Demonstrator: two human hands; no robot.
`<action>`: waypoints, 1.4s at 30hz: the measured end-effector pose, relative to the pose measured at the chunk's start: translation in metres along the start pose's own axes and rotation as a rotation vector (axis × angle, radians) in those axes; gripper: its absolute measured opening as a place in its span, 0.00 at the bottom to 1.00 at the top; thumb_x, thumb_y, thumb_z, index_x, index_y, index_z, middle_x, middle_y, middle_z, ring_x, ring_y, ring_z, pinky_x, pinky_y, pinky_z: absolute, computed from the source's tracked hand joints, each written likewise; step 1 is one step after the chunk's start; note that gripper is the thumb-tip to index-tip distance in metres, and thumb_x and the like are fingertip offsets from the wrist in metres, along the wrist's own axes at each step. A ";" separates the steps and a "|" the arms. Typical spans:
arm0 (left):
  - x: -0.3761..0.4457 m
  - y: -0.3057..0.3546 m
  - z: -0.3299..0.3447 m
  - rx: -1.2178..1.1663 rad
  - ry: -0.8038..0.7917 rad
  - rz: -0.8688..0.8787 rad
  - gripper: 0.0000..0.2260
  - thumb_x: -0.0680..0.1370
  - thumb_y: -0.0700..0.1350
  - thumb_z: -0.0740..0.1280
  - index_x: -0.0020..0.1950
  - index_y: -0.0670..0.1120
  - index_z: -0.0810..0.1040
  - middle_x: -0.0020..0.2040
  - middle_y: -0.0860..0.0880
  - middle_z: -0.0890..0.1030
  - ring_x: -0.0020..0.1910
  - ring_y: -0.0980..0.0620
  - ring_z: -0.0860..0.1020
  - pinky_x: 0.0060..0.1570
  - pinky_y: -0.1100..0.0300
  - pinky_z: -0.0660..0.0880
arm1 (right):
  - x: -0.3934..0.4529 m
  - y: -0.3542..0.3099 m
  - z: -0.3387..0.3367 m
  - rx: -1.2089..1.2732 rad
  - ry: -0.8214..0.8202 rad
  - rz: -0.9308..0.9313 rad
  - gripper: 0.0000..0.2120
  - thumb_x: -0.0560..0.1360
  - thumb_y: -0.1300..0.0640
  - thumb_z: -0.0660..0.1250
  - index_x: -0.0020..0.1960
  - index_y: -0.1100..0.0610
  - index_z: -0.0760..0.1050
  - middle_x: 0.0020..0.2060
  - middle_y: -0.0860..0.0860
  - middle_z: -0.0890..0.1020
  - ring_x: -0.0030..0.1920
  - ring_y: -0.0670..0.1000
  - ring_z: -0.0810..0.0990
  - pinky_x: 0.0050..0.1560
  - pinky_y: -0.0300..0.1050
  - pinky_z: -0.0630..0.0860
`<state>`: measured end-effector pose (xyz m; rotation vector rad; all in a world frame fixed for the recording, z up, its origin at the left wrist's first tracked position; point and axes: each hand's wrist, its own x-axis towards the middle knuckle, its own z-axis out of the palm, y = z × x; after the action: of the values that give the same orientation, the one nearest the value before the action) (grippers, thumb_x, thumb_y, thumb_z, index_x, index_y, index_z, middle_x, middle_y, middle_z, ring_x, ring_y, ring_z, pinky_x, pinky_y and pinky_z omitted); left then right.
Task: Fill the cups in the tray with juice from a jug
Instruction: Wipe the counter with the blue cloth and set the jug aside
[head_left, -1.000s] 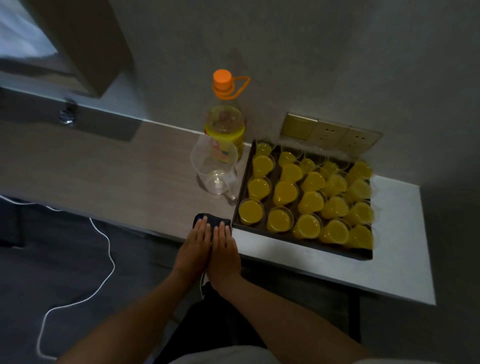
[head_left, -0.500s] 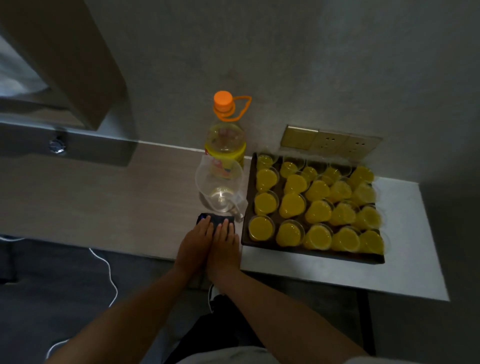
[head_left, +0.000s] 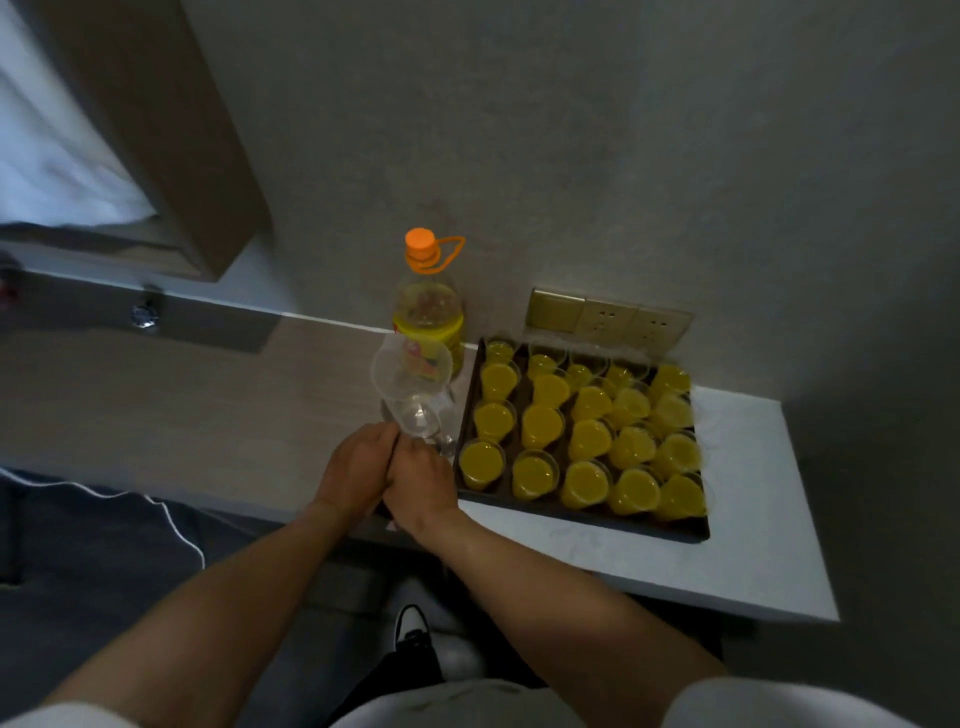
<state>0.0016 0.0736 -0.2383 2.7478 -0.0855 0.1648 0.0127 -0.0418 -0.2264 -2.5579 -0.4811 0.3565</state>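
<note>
Head view: the tray (head_left: 582, 519), dark and rectangular, sits on the counter (head_left: 748, 561) toward its right end, its far edge close to the wall. The cups (head_left: 587, 439) stand inside it in close rows, and each visible cup holds yellow juice. Just left of the tray stands the jug (head_left: 413, 392), clear plastic and upright, with no juice visible in it. Directly behind the jug, against the wall, stands a juice bottle (head_left: 428, 317) with an orange cap and carry loop, its yellow label partly hidden by the jug's rim. The two hands meet at the near base of the jug, side by side and touching each other. The left hand (head_left: 358, 470) has its fingers curled downward, knuckles toward the jug; the right hand (head_left: 418, 486) lies against it, fingers likewise bent. Whether either holds the jug or anything else cannot be told, as the fingertips are hidden. On the wall behind the tray is a gold-coloured socket plate (head_left: 608, 319). Left of the counter, a white cable (head_left: 171, 519) runs across the dark floor. A shoe (head_left: 413, 629) shows below the counter edge between the forearms.
</note>
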 end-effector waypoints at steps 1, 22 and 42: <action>-0.001 0.005 -0.005 0.011 0.002 -0.003 0.08 0.73 0.37 0.74 0.47 0.42 0.76 0.41 0.42 0.81 0.38 0.43 0.79 0.36 0.51 0.77 | -0.004 0.001 -0.006 0.021 0.013 -0.020 0.12 0.72 0.66 0.67 0.56 0.62 0.77 0.51 0.60 0.83 0.51 0.61 0.83 0.51 0.54 0.81; 0.093 0.155 -0.018 0.070 0.022 0.122 0.03 0.79 0.39 0.66 0.49 0.40 0.76 0.45 0.38 0.81 0.44 0.37 0.80 0.35 0.51 0.68 | -0.022 0.090 -0.146 0.077 0.254 0.038 0.16 0.77 0.65 0.62 0.64 0.58 0.74 0.53 0.59 0.83 0.53 0.63 0.81 0.43 0.51 0.72; 0.192 0.071 0.080 0.036 -0.418 -0.357 0.23 0.76 0.44 0.68 0.70 0.41 0.72 0.65 0.38 0.76 0.62 0.38 0.77 0.60 0.46 0.77 | 0.009 0.258 -0.211 -0.128 0.285 0.753 0.11 0.81 0.57 0.62 0.59 0.61 0.77 0.59 0.60 0.81 0.58 0.62 0.80 0.56 0.51 0.75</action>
<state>0.1942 -0.0294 -0.2608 2.7338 0.2964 -0.5077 0.1601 -0.3377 -0.1871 -2.7650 0.6003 0.2070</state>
